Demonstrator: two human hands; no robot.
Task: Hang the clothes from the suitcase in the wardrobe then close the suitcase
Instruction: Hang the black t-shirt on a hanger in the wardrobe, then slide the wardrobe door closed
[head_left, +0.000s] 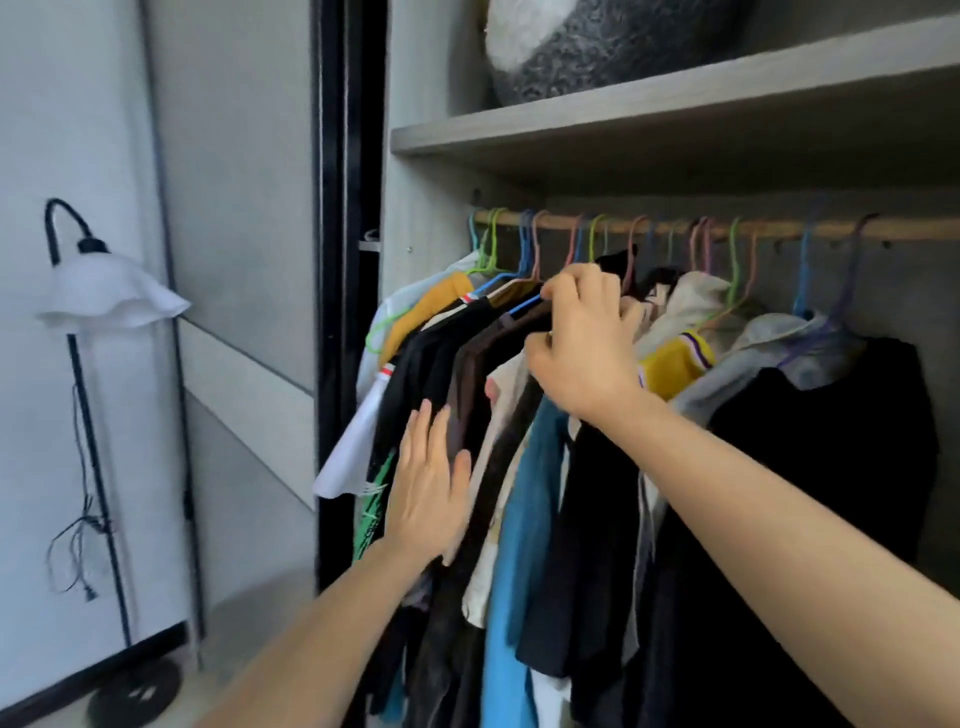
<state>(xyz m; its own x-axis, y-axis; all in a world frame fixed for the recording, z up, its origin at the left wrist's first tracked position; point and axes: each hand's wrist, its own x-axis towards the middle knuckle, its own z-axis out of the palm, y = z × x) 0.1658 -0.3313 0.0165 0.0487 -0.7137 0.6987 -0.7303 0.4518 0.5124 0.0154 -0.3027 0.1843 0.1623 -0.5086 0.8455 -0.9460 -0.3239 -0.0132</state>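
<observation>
1. grey wardrobe (431, 208) fills the centre and right of the frame, and a floor lamp (109, 296) stands by the pale wall at the left.
2. a packed row of clothes (831, 441) hangs across the middle on coloured hangers crowded along the wooden rail (909, 228). a grey bundle (613, 47) sits on the shelf (675, 109) at the top.
3. a brown garment (483, 358) hangs left of centre in that row, on a blue hanger (524, 306).
4. the hands are apart. the right hand (587, 338), at centre, pinches the hanger's arm with curled fingers. the left hand (431, 488), lower centre, lies flat with straight fingers against the hanging clothes and holds nothing.
5. this looks like a garment being settled into the row. the suitcase is out of view, so what is left of the task cannot be told.
6. the next move likely calls for checking that the hook sits over the rail, which is blurred, then letting go.
</observation>
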